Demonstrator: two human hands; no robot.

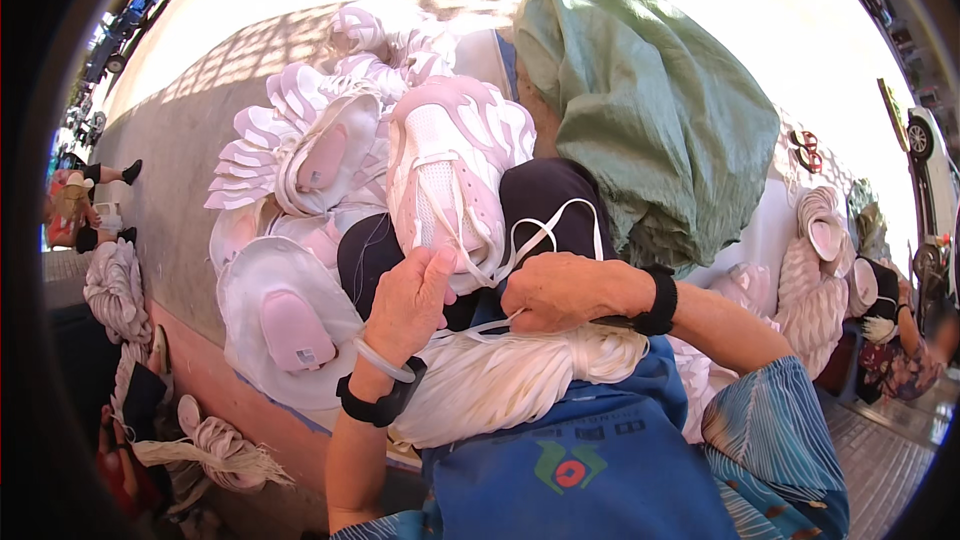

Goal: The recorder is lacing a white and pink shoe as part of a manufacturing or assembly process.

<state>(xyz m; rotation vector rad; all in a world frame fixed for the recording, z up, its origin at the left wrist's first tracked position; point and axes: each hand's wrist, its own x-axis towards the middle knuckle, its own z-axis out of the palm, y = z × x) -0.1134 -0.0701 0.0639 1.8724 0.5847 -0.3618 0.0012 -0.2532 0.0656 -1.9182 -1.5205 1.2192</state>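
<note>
A pink-and-white shoe upper [450, 170] lies toe-away on my lap, over a dark cloth [545, 202]. My left hand [408, 305] grips its near edge, thumb pressed on the tongue. My right hand [560, 292] is closed around a white lace [548, 230] that loops up from the upper. A thick bundle of white laces [510, 375] rests across my blue apron [580, 460] just under both hands. Each wrist wears a black band; the left also has a clear bangle.
A heap of pink-and-white shoe uppers [300, 150] covers the ledge to my left. A green sack [650, 110] bulges behind my right hand. More lace bundles [115, 290] hang far left. Other people sit at the left edge [75, 205] and right edge [890, 330].
</note>
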